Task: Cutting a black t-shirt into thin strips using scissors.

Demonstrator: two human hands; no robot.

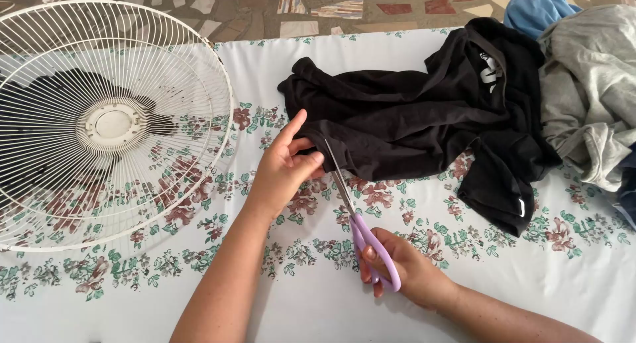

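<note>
Scissors (354,210) gripped by right hand (404,267), blades pointing away, left hand (285,167) pinching black garment (424,111)

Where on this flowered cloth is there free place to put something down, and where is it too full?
Bare tablecloth lies along the near edge, between the white fan guard and the left hand, and right of the right hand below the black garment. It is crowded at the far right, where the grey clothes pile up, and around the purple scissors.
</note>
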